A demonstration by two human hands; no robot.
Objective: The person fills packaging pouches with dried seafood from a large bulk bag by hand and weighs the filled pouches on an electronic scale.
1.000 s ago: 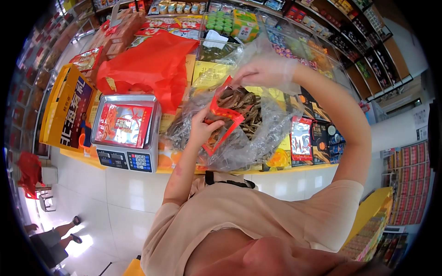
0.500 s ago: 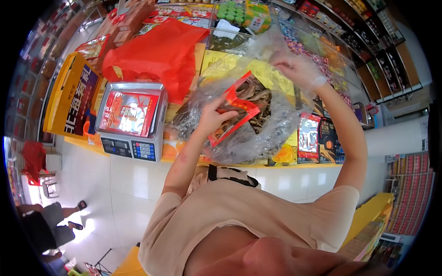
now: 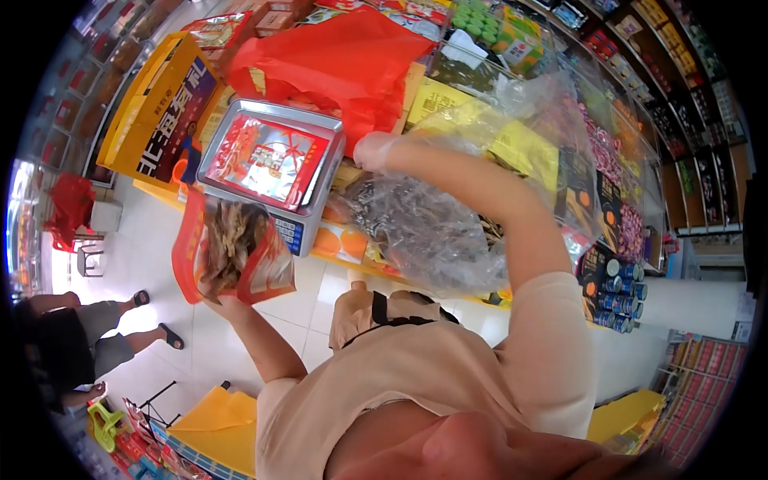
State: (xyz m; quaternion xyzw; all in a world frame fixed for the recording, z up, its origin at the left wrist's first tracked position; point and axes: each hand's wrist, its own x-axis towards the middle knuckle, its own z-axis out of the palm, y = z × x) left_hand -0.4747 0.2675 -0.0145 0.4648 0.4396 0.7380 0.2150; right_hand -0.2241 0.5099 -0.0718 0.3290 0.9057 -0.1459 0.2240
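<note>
My left hand (image 3: 222, 300) grips the lower end of a red-edged clear pouch (image 3: 276, 270), in front of the scale. Dried brown strips (image 3: 232, 244) show through its window. Just right of the scale (image 3: 330, 178) is my right hand (image 3: 376, 152), in a thin clear glove, by the red bag (image 3: 320, 68); its fingers are too unclear to read. On the scale pan lies a flat red-and-silver packet (image 3: 268, 160). Below my right forearm a large clear plastic bag (image 3: 432, 228) rests on the counter, dark dried pieces showing through it.
A yellow printed carton (image 3: 164, 112) stands left of the scale. Clear bins of wrapped sweets (image 3: 600, 152) line the right side. Several blue cans (image 3: 620, 304) stand near the right front corner. Another person's legs (image 3: 120, 340) are at the lower left.
My left hand has carried the pouch left, from over the clear bag to in front of the scale. My right hand has swung left across the counter toward the scale. The view has shifted.
</note>
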